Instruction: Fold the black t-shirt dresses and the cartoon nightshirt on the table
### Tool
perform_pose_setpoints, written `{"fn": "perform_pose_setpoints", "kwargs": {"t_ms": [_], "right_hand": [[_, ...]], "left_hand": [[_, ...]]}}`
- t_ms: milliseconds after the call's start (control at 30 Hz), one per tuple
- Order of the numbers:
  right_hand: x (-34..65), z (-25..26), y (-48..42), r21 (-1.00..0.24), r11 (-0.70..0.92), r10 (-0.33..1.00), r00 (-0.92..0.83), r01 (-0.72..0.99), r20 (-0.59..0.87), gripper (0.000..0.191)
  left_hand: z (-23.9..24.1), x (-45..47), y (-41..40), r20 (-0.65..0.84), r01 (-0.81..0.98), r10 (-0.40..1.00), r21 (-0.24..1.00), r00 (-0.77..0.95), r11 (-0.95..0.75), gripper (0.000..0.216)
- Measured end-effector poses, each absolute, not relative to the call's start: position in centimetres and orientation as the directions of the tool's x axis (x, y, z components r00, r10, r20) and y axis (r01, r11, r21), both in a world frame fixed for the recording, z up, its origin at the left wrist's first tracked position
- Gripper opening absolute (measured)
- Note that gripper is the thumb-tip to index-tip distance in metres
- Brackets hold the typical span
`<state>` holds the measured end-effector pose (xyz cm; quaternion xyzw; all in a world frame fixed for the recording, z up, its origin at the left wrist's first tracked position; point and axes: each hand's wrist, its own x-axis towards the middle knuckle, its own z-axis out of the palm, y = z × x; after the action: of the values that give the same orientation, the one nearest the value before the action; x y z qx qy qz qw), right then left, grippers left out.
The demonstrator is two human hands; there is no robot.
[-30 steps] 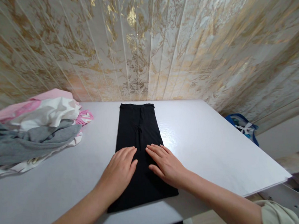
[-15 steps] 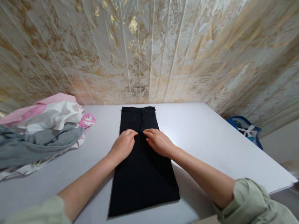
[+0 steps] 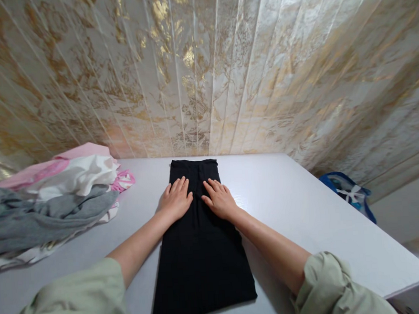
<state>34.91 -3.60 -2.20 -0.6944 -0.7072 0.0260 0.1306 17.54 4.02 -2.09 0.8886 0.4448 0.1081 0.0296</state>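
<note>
A black garment [image 3: 203, 267], folded into a long flat shape with a waistband at its far end, lies on the white table [image 3: 281, 209]. My left hand [image 3: 176, 198] rests flat on its left side with the fingers spread. On the right side, my right hand [image 3: 219, 199] also lies flat, fingers apart. A short drawstring or seam runs down the cloth between the two hands; which of these it is I cannot tell. Neither hand grips the fabric.
At the left of the table is a heap of clothes, with a grey garment [image 3: 48, 216] in front of white and pink ones [image 3: 85, 173]. A patterned curtain [image 3: 196, 72] hangs behind the table. Past the right edge stands a blue-trimmed clear bag [image 3: 352, 195].
Both hands have gone from pinched fingertips near the garment's middle to lying flat with fingers spread. The camera view has tilted slightly up.
</note>
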Motion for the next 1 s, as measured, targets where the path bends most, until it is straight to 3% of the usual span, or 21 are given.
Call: {"fn": "perform_pose_setpoints", "kwargs": {"t_ms": [467,1000], "right_hand": [[37.0,-3.2,4.5,-0.179,-0.074,0.986,0.098,0.981,0.134,0.059],[37.2,-3.4,5.2,-0.185,-0.058,0.982,0.09,0.981,0.165,0.058]], "left_hand": [[-2.5,20.5,11.7,0.106,0.851,0.855,0.093,0.507,-0.516,0.06],[-2.6,20.6,12.3,0.114,0.855,0.856,0.074,0.504,-0.513,0.061]]}}
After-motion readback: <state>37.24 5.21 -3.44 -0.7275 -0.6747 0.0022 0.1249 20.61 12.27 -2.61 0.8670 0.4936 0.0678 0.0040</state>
